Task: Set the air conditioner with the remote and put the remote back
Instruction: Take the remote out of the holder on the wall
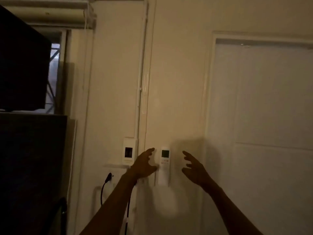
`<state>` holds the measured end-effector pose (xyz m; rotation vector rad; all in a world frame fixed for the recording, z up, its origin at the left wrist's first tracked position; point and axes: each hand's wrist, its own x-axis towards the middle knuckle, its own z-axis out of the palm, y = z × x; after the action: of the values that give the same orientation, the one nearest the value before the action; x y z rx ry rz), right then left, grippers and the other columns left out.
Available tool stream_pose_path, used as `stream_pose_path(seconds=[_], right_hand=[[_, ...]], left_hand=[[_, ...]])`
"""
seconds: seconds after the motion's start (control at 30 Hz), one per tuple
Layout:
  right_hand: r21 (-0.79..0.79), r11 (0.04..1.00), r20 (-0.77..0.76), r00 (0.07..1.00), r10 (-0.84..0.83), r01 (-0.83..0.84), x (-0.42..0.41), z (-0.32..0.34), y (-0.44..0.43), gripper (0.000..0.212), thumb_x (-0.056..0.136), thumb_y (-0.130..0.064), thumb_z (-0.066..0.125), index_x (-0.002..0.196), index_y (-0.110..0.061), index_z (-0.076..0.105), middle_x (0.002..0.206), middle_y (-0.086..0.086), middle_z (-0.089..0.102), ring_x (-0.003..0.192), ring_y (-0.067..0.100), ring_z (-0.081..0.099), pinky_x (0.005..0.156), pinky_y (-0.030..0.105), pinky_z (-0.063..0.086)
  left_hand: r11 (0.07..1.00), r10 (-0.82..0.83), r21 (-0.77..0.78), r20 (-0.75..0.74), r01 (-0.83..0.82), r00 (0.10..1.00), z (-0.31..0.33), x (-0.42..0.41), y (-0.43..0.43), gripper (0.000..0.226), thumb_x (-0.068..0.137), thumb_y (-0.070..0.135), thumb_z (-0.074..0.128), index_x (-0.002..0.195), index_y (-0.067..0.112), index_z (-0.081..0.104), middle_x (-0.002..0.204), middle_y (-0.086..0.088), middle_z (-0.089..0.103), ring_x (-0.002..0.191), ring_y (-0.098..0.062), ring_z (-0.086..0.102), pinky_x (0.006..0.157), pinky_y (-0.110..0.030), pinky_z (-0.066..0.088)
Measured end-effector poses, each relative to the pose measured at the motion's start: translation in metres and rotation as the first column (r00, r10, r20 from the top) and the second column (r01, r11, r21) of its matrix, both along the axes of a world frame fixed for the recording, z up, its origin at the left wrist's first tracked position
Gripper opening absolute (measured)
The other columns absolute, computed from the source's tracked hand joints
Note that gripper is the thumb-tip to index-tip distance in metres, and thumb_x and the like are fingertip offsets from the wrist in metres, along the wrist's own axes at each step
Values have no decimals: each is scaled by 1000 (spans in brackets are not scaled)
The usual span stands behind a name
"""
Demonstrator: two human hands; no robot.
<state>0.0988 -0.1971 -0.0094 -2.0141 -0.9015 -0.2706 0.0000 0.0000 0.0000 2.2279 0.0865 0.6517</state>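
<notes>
A white air conditioner remote (pixel 164 166) with a small dark screen hangs upright on the cream wall, low in the head view. My left hand (pixel 144 164) is just left of it, fingers spread, its thumb close to the remote's left edge; whether it touches is unclear. My right hand (pixel 194 168) hovers a short way to the remote's right, fingers apart and holding nothing. The air conditioner itself is not in view.
A white wall box with a dark window (pixel 129 150) sits left of the remote above a small shelf. A black plug and cable (pixel 108 178) hang below it. A dark cabinet (pixel 32 158) fills the left. A white door (pixel 264 107) stands at right.
</notes>
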Motion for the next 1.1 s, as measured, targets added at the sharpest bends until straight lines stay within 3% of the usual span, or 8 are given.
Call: stream_pose_path(seconds=[0.1, 0.2, 0.4, 0.53, 0.63, 0.77, 0.87, 1.1], right_hand=[[209, 978, -130, 991, 27, 1, 19, -2, 25, 64, 82, -4, 60, 135, -31, 37, 132, 6, 49, 110, 23, 55, 90, 38, 53], [357, 934, -167, 982, 88, -23, 36, -8, 50, 58, 83, -2, 56, 129, -36, 44, 127, 2, 53, 107, 19, 57, 88, 40, 55], [542, 838, -148, 973, 177, -70, 46, -30, 83, 43, 86, -6, 57, 125, -25, 51, 115, -9, 62, 99, 5, 63, 77, 20, 57], [600, 798, -168, 967, 190, -52, 52, -50, 91, 48, 85, 0, 57, 125, -27, 51, 118, -12, 61, 106, 6, 60, 86, 22, 55], [592, 804, -159, 969, 186, -57, 58, -57, 95, 55, 84, 6, 56, 124, -30, 50, 118, -15, 59, 106, 1, 60, 81, 12, 53], [595, 802, -108, 982, 156, -61, 62, -59, 96, 50, 84, 4, 57, 124, -24, 51, 117, -11, 59, 101, -11, 58, 73, 3, 48], [604, 796, -68, 992, 106, -44, 63, -60, 99, 47, 84, 5, 57, 124, -19, 53, 117, -7, 60, 101, -12, 58, 75, 2, 47], [642, 765, -26, 995, 95, -57, 58, -61, 102, 50, 82, 11, 54, 123, -18, 54, 116, -7, 60, 101, -10, 58, 75, 3, 48]], left_hand=[[977, -88, -189, 80, 101, 993, -9, 35, 9, 90, 68, 1, 78, 141, 22, 29, 140, -8, 43, 127, -25, 42, 94, -30, 42], [926, -131, -324, 205, 193, 970, -26, 64, 10, 84, 69, -9, 72, 137, 26, 36, 133, -2, 49, 121, -17, 46, 86, -17, 47], [804, -92, -515, 384, 296, 919, -54, 93, 3, 71, 74, -18, 61, 132, 21, 46, 128, -8, 58, 116, -21, 57, 79, -18, 56], [798, -57, -531, 404, 285, 913, -63, 100, 0, 74, 73, -23, 56, 130, 25, 47, 130, -4, 57, 118, -17, 55, 76, -11, 54], [797, -69, -527, 406, 295, 911, -68, 104, 0, 78, 74, -24, 54, 130, 28, 44, 132, -3, 54, 118, -16, 55, 76, -10, 53], [812, -11, -517, 449, 270, 894, -67, 108, 0, 65, 77, -22, 55, 123, 23, 48, 126, -9, 56, 116, -20, 56, 76, -6, 51], [801, 20, -535, 472, 269, 881, -65, 108, -3, 63, 77, -24, 51, 120, 22, 51, 123, -8, 57, 105, -10, 60, 72, -7, 52], [799, 43, -540, 490, 265, 870, -61, 106, -9, 72, 74, -28, 48, 123, 25, 51, 128, 0, 56, 116, -14, 56, 88, -14, 52]])
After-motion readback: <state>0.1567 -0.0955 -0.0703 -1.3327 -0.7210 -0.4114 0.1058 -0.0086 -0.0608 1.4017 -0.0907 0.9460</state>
